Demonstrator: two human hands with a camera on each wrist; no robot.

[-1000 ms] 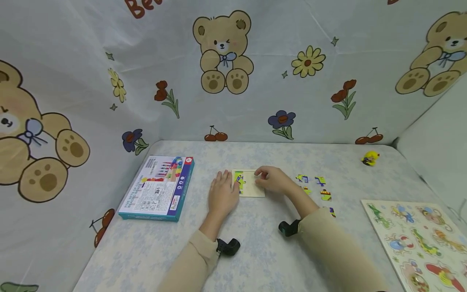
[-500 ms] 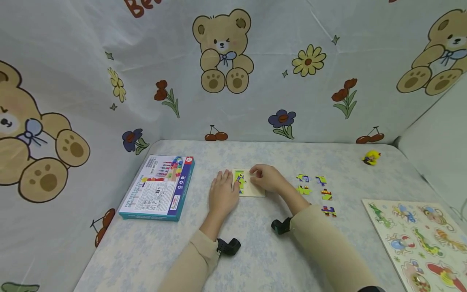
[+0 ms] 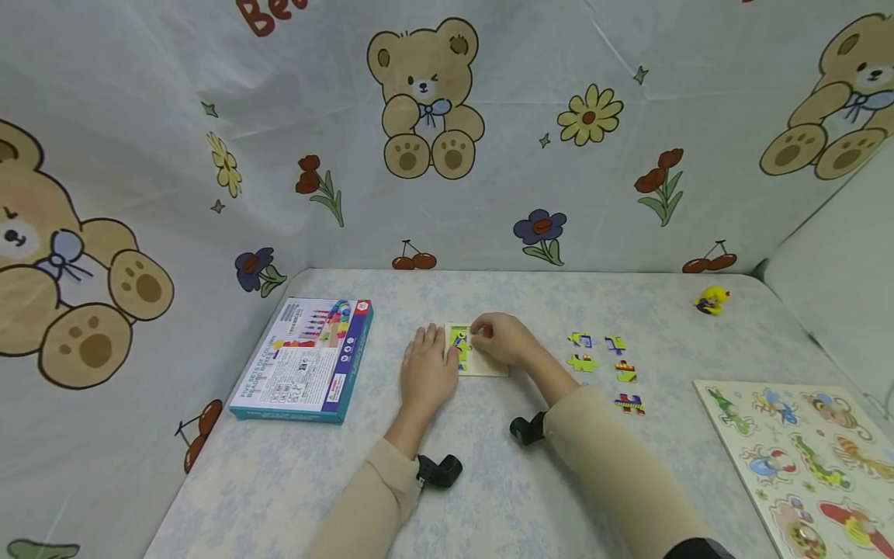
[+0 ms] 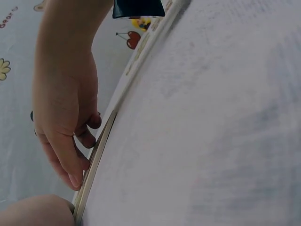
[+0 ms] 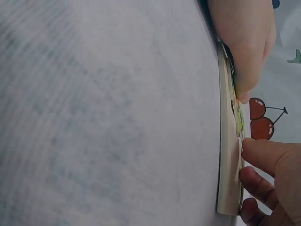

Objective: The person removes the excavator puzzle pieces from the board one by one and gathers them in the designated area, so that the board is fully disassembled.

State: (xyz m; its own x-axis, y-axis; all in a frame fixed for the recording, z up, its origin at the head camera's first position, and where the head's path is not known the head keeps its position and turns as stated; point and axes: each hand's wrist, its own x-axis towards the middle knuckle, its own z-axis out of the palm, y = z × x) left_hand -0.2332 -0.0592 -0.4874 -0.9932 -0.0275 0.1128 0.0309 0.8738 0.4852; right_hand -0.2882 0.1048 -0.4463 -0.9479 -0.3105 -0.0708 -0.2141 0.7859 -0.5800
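A small pale puzzle board (image 3: 492, 366) lies flat on the table, with a column of joined green, yellow and purple puzzle pieces (image 3: 459, 341) along its left side. My left hand (image 3: 427, 373) lies with straight fingers at the board's left edge, its thumb over the joined pieces. My right hand (image 3: 511, 340) is above the board, thumb and forefinger pinched together at the upper end of the column. Those fingers largely hide the puzzle piece between them. In the right wrist view, the right thumb (image 5: 261, 150) is right at the board's surface, below the left hand (image 5: 244, 47).
Several loose puzzle pieces (image 3: 583, 362) lie to the right of the board. A boxed set (image 3: 300, 361) lies at left. A large picture board (image 3: 803, 458) is at the right front, and a yellow toy figure (image 3: 712, 300) stands at the back right. A bear-print cloth (image 3: 489, 210) hangs behind.
My right hand has moved left across the board, from its right part to the joined column, uncovering more loose pieces at right. My left hand has stayed in place.
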